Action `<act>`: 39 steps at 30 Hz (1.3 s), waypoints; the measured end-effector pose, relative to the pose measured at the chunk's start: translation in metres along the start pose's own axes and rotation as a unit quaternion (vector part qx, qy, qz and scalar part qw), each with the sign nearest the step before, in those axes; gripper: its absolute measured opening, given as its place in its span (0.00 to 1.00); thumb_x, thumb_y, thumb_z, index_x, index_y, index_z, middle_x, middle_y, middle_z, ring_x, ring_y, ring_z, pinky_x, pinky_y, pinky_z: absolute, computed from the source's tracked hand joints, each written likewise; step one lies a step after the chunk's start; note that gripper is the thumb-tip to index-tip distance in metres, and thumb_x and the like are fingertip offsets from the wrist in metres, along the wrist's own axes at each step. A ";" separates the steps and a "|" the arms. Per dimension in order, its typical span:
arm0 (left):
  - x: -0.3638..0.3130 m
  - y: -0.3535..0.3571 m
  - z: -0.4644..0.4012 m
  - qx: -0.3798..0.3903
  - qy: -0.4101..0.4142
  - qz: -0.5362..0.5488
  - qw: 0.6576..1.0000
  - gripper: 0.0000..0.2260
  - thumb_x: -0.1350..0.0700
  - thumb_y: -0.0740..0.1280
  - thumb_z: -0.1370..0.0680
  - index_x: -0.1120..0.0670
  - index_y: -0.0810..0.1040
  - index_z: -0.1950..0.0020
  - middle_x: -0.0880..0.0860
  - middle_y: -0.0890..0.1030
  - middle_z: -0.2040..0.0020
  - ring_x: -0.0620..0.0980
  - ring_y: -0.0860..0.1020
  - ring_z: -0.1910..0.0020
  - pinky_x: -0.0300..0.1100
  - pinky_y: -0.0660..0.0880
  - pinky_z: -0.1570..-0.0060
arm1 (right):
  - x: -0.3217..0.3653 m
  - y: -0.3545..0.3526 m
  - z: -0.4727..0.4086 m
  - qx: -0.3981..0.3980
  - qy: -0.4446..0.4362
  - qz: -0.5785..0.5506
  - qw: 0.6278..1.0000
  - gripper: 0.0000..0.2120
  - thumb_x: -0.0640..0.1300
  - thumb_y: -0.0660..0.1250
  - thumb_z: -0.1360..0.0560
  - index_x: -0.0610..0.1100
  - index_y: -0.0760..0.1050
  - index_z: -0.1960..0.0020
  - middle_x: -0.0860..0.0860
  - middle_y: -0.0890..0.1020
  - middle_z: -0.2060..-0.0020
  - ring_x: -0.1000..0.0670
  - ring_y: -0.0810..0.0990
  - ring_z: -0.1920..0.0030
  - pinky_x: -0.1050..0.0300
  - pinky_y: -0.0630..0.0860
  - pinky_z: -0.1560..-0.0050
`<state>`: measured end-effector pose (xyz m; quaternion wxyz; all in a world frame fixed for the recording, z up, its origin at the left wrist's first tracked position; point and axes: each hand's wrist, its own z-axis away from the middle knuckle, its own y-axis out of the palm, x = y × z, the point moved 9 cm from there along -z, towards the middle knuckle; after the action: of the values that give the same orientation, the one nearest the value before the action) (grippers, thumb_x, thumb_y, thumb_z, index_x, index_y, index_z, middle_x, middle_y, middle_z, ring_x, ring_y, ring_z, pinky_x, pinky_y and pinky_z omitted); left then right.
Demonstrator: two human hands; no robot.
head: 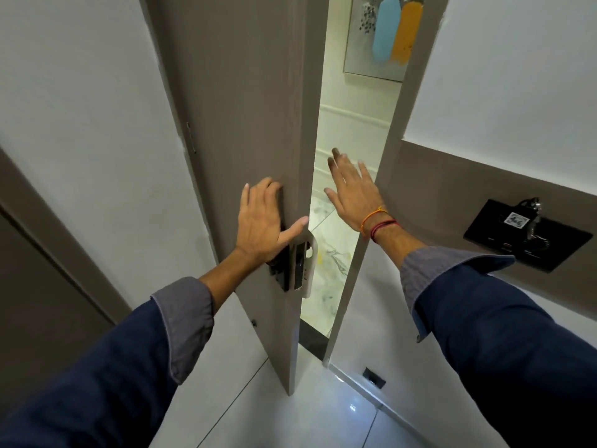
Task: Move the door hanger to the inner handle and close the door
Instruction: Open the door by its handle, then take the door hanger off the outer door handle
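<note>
The grey-brown door [239,108] stands ajar, with a narrow gap to the frame [381,176] on the right. My left hand [261,221] lies flat on the door's inner face, over the top of the black lock plate and handle [281,276], thumb spread toward the door edge. A white door hanger [310,257] with a round hole shows at the door edge just below my thumb; which handle it hangs on I cannot tell. My right hand [352,192] is held in the gap, fingers apart, holding nothing.
Through the gap I see a marble floor [326,253] and a framed picture [387,33] on the far wall. A black wall panel [526,237] with a key card sits on the right wall. White walls flank the door, with a glossy white floor [323,409] below.
</note>
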<state>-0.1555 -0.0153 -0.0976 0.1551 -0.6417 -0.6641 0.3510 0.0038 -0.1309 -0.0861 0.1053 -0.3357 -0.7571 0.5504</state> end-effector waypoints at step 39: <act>0.002 -0.107 0.024 -0.087 -0.064 -0.119 0.987 0.49 0.43 0.67 0.20 0.57 0.32 0.18 0.57 0.45 0.15 0.57 0.59 0.18 0.60 0.64 0.22 | 0.162 0.059 -0.006 0.205 -0.121 -0.331 0.913 0.17 0.28 0.64 0.29 0.38 0.84 0.44 0.40 0.86 0.53 0.39 0.84 0.52 0.61 0.73 0.61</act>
<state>-0.2505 -0.0118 -0.0440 0.0967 -0.5455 -0.7721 0.3114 -0.0914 -0.0149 -0.1712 0.2557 0.0320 -0.7022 0.6637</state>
